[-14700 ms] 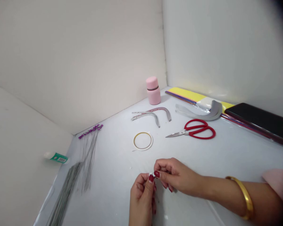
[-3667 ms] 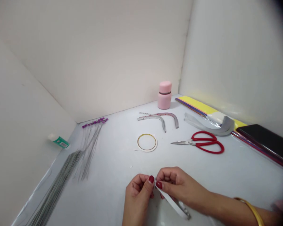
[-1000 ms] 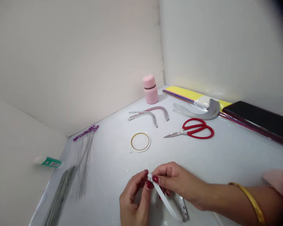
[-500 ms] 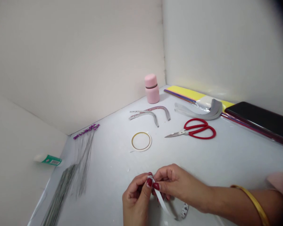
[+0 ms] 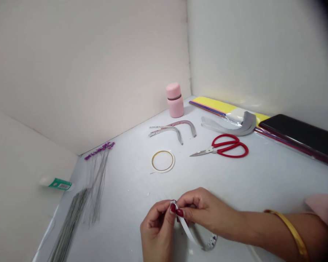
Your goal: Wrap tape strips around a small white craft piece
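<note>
Right hand (image 5: 199,211) and left hand (image 5: 156,231): both narrow, fingertips pinching the upper end of a white strip (image 5: 187,231) over the counter (image 5: 120,218). Step in hand: working that end between both hands; the next move calls for a steady pinch. Long axis runs down and rightward from the pinch, curling below the right hand.
</note>
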Demonstrator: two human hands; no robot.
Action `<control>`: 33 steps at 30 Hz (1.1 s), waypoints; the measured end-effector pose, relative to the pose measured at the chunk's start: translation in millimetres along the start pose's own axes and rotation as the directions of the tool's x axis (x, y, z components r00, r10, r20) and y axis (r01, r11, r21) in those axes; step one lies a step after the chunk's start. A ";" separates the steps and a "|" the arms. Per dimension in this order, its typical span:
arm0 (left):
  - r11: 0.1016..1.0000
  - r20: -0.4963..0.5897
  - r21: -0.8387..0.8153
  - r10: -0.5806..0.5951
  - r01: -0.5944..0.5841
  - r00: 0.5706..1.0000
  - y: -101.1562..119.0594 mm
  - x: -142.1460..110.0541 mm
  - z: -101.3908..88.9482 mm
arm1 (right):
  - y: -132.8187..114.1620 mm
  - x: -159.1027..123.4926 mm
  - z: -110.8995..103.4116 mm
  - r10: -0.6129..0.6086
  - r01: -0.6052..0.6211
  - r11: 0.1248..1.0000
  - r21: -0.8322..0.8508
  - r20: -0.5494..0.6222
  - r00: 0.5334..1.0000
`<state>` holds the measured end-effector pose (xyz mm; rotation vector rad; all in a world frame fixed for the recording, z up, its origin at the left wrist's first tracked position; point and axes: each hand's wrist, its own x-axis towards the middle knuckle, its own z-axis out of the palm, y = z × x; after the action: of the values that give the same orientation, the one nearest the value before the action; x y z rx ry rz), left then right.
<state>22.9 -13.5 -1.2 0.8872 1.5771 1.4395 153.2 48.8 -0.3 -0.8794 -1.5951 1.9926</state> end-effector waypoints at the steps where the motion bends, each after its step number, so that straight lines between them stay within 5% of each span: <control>1: 1.000 0.007 -0.005 -0.028 0.028 1.000 -0.3 0.7 -0.3 | 0.1 0.1 -0.1 -0.004 0.004 1.000 -0.009 0.000 1.000; 4: 1.000 0.030 0.017 -0.023 0.023 0.999 -1.4 2.3 -1.5 | -0.1 -0.1 -0.6 -0.021 0.021 0.998 -0.052 -0.008 1.000; 9: 0.959 0.068 0.165 0.221 -0.230 0.973 -2.0 2.3 -6.1 | 0.2 -1.1 0.1 0.023 -0.025 0.998 0.053 0.028 0.999; 15: 0.768 0.195 0.358 0.494 -0.530 0.847 -2.5 4.4 -13.9 | -3.1 -0.8 -0.5 0.043 -0.049 0.991 0.124 0.050 0.998; 23: 0.552 0.463 0.386 0.576 -0.739 0.673 -0.4 11.1 -22.0 | -5.1 1.1 -1.8 0.053 -0.054 0.984 0.167 0.013 0.999; 25: 0.618 0.455 0.377 0.526 -0.690 0.719 0.3 10.8 -21.8 | -5.5 1.5 -1.9 0.059 -0.058 0.979 0.194 0.003 0.998; 29: 0.860 0.316 0.293 0.324 -0.417 0.892 0.1 9.7 -18.0 | -6.6 2.1 -2.3 0.057 -0.059 0.984 0.167 0.019 0.998; 33: 0.942 0.275 0.212 0.200 -0.262 0.940 0.2 9.8 -15.0 | -6.0 2.8 -2.9 0.057 -0.060 0.990 0.125 0.026 0.998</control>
<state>5.1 -11.1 -1.7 1.3868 1.5155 1.2446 153.0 54.1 4.5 -0.8673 -1.4535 2.1246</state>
